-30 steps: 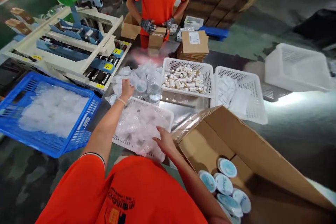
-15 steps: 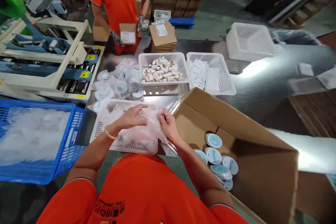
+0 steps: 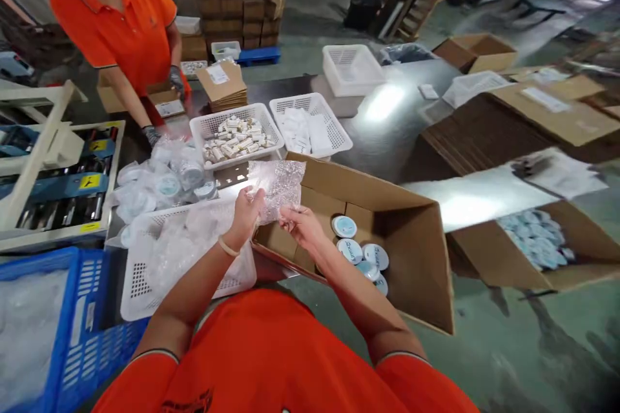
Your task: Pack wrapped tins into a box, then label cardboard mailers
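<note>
Film is heaped in the blue crate (image 3: 90,329), and more wrap is held in the white basket (image 3: 128,290). Small bottles (image 3: 239,139) are piled in the bottle basket (image 3: 278,142) beyond. Over the counter (image 3: 392,116), the bubble-wrap piece (image 3: 281,184) is pinched at its near edge by the left hand (image 3: 248,210) and right hand (image 3: 301,226); a light, even grip should be kept so that it is neither creased nor torn. Round tubs (image 3: 345,226) are grouped inside the open carton (image 3: 411,239); others are crowded in the far-right carton (image 3: 586,271).
</note>
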A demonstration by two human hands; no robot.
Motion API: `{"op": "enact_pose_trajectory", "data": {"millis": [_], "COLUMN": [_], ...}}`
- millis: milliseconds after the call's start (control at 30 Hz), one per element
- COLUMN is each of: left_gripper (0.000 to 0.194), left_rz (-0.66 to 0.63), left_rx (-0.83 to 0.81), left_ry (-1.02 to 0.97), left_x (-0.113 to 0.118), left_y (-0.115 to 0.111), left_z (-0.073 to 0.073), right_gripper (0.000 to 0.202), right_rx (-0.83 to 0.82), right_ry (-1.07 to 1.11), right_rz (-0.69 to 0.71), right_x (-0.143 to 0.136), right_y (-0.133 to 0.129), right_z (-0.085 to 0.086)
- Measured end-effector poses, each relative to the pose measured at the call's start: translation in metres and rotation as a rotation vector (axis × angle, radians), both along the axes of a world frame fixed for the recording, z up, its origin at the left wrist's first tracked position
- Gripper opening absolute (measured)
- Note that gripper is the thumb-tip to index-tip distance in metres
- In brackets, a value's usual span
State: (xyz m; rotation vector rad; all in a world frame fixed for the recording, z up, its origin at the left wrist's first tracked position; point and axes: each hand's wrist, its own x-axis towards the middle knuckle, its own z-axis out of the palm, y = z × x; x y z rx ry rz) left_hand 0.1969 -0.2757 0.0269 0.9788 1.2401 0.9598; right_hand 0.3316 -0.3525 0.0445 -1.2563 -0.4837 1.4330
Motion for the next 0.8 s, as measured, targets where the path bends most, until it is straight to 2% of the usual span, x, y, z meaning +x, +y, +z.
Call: {"op": "enact_pose_trajectory", "data": {"millis": [67,133,200,233,300,367,433,533,667,800], "left_gripper": [0.046,0.039,0.024,0.017,0.015,0.021,0.026,0.037,0.02,0.024], "left_rz": [0.03,-0.046,-0.308,-0.458,-0.667,-0.747,-0.795,-0.786,-0.797,-0.863], "left_rx": [0.156,0.485,0.803,0.876,0.869,0.79,0.756,0.771,0.752,0.784], "left_ry": [0.123,0.268,0.44,0.54,0.754,0.877,0.842,0.699,0.626,0.59], "left_x": [0.003,0.004,0.008,0.012,0.023,0.036,0.048,0.065,0.078,0.074], "left_y": [-0.011,-0.027,-0.043,-0.049,-0.056,-0.057,-0.055,-0.058,-0.062,-0.048], "left_z": [0.004,0.014,0.025,0.029,0.032,0.026,0.013,-0.004,-0.011,-0.011], "right_gripper": [0.056,0.062,0.064,0.065,0.064,0.061,0.057,0.055,0.061,0.054], "right_rx": [-0.014,-0.038,-0.059,-0.062,-0.065,-0.081,-0.119,-0.173,-0.134,-0.119], "right_ry": [-0.043,-0.112,-0.171,-0.192,-0.228,-0.265,-0.3,-0.278,-0.199,-0.532], "right_rz": [-0.108,-0.168,-0.183,-0.177,-0.153,-0.107,-0.077,-0.045,0.021,0.196], "right_x": [0.02,0.036,0.047,0.051,0.061,0.075,0.09,0.104,0.114,0.139], "right_y": [-0.002,-0.005,-0.01,-0.013,-0.02,-0.028,-0.037,-0.047,-0.052,-0.062], "right_z": [-0.009,-0.017,-0.024,-0.026,-0.029,-0.03,-0.032,-0.039,-0.053,-0.069]}}
